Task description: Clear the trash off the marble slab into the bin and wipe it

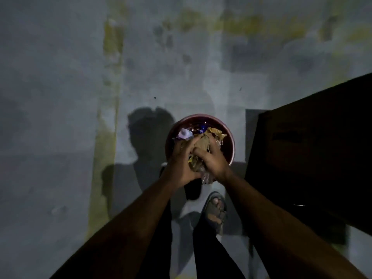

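A round dark-red bin (229,141) stands on the floor in front of me, with wrappers and crumpled paper inside. Over its near rim my left hand (181,164) and my right hand (213,160) together grip a bundle of trash (201,147): brown paper, yellow scraps and a clear plastic piece that hangs below the palms. Fingers of both hands curl round the bundle. The marble slab is not in view.
A large dark box-like object (312,158) stands close to the right of the bin. My sandalled foot (215,212) is on the grey concrete floor (60,117) just behind the bin. My shadow falls to the left of the bin.
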The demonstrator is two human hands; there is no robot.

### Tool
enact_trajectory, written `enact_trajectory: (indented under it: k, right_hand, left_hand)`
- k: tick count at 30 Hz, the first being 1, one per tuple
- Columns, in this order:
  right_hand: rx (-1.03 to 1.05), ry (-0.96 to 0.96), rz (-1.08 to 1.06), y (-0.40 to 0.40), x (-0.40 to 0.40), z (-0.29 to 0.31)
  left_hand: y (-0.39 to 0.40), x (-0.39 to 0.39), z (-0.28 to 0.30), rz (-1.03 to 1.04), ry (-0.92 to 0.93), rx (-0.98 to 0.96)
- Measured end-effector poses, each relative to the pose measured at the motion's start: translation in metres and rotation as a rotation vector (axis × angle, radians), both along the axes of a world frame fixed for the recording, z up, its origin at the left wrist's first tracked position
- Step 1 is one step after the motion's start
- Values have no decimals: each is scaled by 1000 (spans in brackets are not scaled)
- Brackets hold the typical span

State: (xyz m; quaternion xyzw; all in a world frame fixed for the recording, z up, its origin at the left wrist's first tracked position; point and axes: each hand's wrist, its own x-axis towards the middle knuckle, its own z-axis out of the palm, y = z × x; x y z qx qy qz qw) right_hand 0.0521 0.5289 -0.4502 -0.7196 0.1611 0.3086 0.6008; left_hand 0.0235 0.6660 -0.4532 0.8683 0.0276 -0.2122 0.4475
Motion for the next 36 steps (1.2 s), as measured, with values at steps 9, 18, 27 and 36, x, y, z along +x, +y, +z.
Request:
enact_trajectory:
  k: [9,18,27,36]
  right_hand:
    - [-47,125,92,-25,17,-87]
    - [-561,-235,667,-44,32,-34]
    - [-737,-86,1036,-28,29,-126]
    - [-842,-7,1195,-20,35,-181]
  left_hand:
    - [-10,17,-82,-225,118,424]
    - [11,10,-45,-365,68,602]
    - [0,15,-135,-506,-25,626]
    - [-7,29,-186,-597,180,630]
